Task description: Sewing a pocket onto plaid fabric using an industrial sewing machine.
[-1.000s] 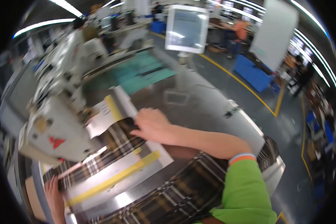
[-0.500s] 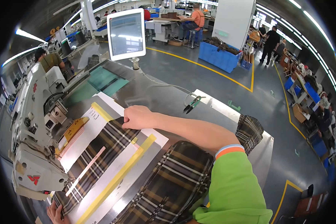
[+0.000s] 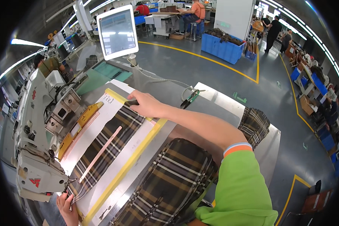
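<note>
A plaid fabric strip (image 3: 109,150) with a narrow pink strip (image 3: 100,154) along it lies on a white template board (image 3: 135,147) edged with yellow tape, beside the white sewing machine head (image 3: 37,177). My right hand (image 3: 145,101) grips the strip's far end, thumb and fingers closed on it. At the lower left, my left hand (image 3: 67,209) has bent fingers closed on the strip's near end, just under the machine head. Folded plaid pieces (image 3: 165,180) lie under and beside my right forearm.
A screen (image 3: 116,32) stands behind the table. Cord-tied green snips (image 3: 190,98) and more plaid pieces (image 3: 254,126) are at the right edge. A blue bin (image 3: 220,49) stands across the aisle. Co-workers (image 3: 273,34) are farther back, another (image 3: 49,66) at back left.
The board and plaid strip have moved away from me and to the right, with both hands moving along on the strip. The view has also shifted since the blurred earlier frame.
</note>
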Action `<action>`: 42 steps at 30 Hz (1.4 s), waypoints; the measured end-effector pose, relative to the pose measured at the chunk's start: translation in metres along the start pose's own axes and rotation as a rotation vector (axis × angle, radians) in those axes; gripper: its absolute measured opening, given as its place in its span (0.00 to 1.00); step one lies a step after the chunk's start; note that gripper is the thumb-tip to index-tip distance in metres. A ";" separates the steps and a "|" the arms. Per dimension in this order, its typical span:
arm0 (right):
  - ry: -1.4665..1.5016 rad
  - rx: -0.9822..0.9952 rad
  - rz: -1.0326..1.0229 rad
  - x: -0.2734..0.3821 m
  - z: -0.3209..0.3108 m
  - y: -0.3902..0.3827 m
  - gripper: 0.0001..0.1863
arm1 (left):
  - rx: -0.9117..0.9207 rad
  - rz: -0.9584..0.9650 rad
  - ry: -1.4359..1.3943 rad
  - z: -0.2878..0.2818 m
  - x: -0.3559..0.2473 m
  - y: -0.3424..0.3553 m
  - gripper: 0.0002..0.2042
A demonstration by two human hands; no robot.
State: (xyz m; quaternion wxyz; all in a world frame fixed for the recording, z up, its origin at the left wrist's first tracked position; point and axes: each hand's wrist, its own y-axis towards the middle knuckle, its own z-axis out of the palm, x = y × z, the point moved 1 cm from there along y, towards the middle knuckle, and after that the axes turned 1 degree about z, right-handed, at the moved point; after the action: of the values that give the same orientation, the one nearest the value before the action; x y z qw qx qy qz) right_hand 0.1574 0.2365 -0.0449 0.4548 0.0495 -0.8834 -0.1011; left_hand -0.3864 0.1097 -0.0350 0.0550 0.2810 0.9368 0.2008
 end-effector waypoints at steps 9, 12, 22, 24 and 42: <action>0.032 -0.284 -0.018 -0.009 -0.089 -0.063 0.16 | -0.092 0.282 0.002 -0.059 -0.075 0.019 0.14; 0.078 -0.473 0.061 -0.034 -0.159 -0.125 0.20 | -0.014 0.477 -0.146 -0.071 -0.149 0.059 0.14; -0.266 -0.876 0.477 -0.195 -0.333 -0.367 0.21 | 0.028 1.335 -0.382 -0.002 -0.385 0.149 0.17; -0.145 -0.908 0.620 -0.238 -0.340 -0.396 0.22 | 0.097 1.435 -0.337 0.017 -0.412 0.145 0.19; -0.284 -0.211 -0.151 -0.006 -0.157 -0.212 0.19 | 0.355 -0.121 -0.490 -0.030 -0.217 0.053 0.31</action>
State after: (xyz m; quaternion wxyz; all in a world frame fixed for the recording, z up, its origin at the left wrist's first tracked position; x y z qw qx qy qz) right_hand 0.2881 0.0097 -0.0080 0.3195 0.0527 -0.9170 -0.2329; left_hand -0.1850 0.0205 0.0117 0.2410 0.2700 0.9312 -0.0432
